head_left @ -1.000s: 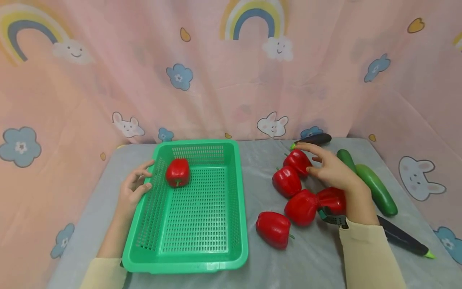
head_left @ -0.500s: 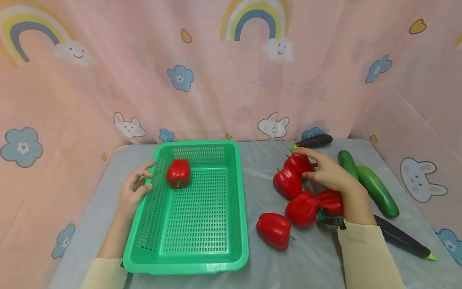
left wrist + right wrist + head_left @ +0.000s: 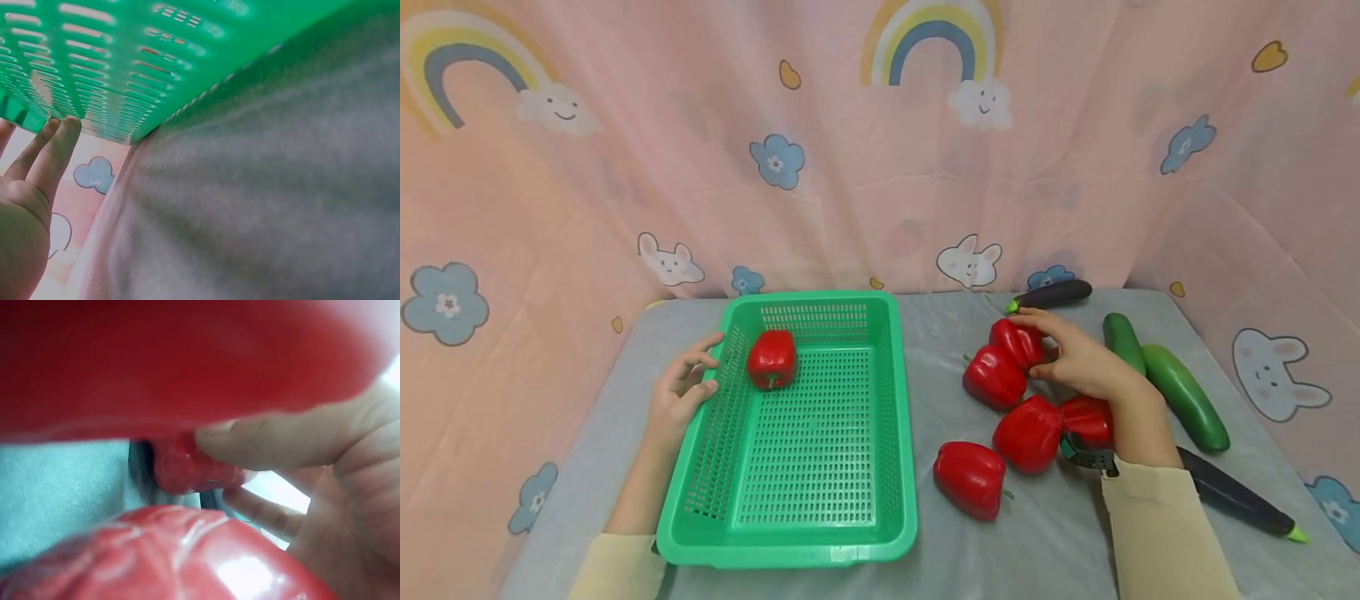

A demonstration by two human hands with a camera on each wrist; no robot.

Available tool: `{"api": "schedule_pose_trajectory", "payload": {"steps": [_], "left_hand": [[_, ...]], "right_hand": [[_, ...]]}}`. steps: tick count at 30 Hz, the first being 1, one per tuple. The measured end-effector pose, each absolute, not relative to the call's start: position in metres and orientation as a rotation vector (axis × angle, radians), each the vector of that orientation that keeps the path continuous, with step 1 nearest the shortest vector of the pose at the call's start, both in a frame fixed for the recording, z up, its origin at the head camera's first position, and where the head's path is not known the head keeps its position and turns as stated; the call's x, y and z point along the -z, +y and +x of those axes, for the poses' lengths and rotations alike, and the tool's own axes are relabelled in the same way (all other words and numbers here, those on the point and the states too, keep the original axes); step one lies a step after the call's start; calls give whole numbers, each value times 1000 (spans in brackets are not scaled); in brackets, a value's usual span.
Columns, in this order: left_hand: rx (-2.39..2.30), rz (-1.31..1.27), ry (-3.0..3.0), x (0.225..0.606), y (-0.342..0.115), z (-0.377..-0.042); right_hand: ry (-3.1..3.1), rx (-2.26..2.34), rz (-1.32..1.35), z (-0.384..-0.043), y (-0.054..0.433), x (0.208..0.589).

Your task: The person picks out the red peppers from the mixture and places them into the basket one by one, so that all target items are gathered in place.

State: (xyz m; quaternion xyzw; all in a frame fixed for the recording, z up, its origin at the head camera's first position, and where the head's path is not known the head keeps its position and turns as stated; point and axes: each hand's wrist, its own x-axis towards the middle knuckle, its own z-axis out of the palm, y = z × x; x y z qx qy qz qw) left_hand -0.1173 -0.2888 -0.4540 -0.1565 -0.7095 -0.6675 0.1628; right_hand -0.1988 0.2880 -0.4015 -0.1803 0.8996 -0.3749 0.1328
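Note:
A green plastic basket (image 3: 786, 556) stands on the left, with one red bell pepper (image 3: 772, 357) inside near its far left corner. My left hand (image 3: 674, 396) rests against the basket's left side, fingertips at the rim; in the left wrist view its fingers (image 3: 55, 150) reach out straight to the slotted wall. To the right, my right hand (image 3: 1084, 357) holds the farthest red bell pepper (image 3: 1013, 339), thumb on its near side and fingers round the far side. Another red bell pepper (image 3: 994, 378) lies right against it. In the right wrist view the thumb (image 3: 250, 442) touches red pepper skin.
Three more red bell peppers lie nearer, one of them (image 3: 970, 479) beside the basket and one (image 3: 1086, 419) partly under the right wrist. A small eggplant (image 3: 1054, 294) lies at the back. Cucumbers (image 3: 1186, 400) and a long eggplant (image 3: 1236, 493) lie at the far right.
My right hand has closed in on the farthest bell pepper, whose stem has turned out of sight. The pepper beside it has shifted slightly left. My left hand stays at the basket.

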Motion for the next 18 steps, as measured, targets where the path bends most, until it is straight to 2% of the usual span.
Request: {"api": "schedule_pose_trajectory", "payload": {"steps": [18], "left_hand": [[1904, -388, -2047, 455, -290, -117]], "right_hand": [[2676, 1072, -522, -199, 287, 403]]}}
